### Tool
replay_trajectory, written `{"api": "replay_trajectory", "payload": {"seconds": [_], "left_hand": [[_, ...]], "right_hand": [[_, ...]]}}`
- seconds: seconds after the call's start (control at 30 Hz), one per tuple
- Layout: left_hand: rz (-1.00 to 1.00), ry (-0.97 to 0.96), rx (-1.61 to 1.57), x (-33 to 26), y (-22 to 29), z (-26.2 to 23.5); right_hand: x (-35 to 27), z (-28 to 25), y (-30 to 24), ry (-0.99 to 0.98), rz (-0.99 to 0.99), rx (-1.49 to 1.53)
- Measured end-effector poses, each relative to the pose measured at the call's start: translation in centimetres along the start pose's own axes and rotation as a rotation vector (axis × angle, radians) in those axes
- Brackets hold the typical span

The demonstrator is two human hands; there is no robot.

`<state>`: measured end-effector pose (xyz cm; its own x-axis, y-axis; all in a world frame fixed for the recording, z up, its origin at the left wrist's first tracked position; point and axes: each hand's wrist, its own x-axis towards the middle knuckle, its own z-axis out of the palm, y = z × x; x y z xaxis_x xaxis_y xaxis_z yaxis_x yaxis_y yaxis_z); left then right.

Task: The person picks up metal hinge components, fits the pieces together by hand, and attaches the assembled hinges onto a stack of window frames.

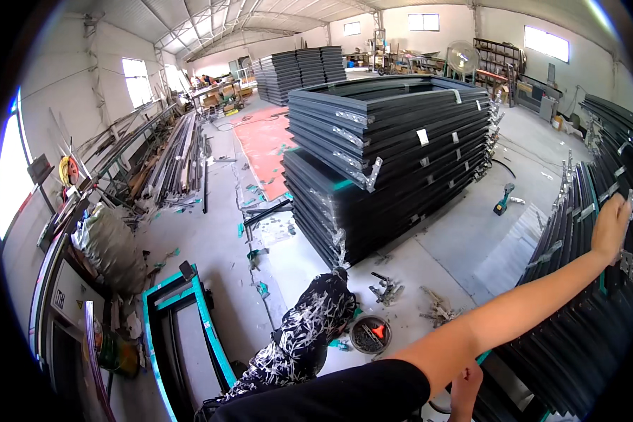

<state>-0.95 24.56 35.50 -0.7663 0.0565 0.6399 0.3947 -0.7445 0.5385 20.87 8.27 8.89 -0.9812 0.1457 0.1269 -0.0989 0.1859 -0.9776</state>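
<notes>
My left arm reaches across to the right. My left hand (612,221) is closed around the end of a black metal frame (631,204) in the stack at the right, where clear wrap covers the corner. My right hand (465,385) is low in view, beneath my left forearm, fingers curled. What it holds, if anything, is hidden. More black frames (563,352) lie in that stack beside both hands, with clear wrap on many ends and teal strips between some.
A tall pile of dark frames (401,162) stands ahead, a cordless drill (503,199) to its right. Nearer are a round tub of small parts (370,334), patterned black-and-white cloth (309,323) and a teal-edged frame (211,330). Long bars (179,162) lie left of a red mat (260,141).
</notes>
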Motion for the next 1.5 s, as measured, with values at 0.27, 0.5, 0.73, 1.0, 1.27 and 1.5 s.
{"api": "replay_trajectory", "payload": {"seconds": [0.27,0.5,0.73,1.0,1.27,1.5], "left_hand": [[0.109,-0.143,0.556,-3.1,-0.2,-2.7],[0.452,-0.225,0.636,-5.3,0.0,-1.5],[-0.36,-0.494,0.365,-3.3,3.1,-1.8],[-0.565,-0.323,0.275,-11.9,4.2,-16.2],[-1.258,-0.186,1.236,-48.6,12.3,-49.8],[-1.44,-1.482,0.746,-67.8,13.9,-50.5]], "right_hand": [[-0.2,1.3,-1.1,-0.114,0.071,0.054],[-1.4,2.1,-1.9,-0.166,-0.219,-0.365],[-1.1,2.3,-0.8,-0.138,-0.199,-0.392],[-1.9,1.5,0.6,-0.475,-0.124,-0.557],[0.2,-3.9,2.4,0.066,-0.112,-0.703],[-0.3,-4.2,4.7,-0.12,0.127,-0.765]]}}
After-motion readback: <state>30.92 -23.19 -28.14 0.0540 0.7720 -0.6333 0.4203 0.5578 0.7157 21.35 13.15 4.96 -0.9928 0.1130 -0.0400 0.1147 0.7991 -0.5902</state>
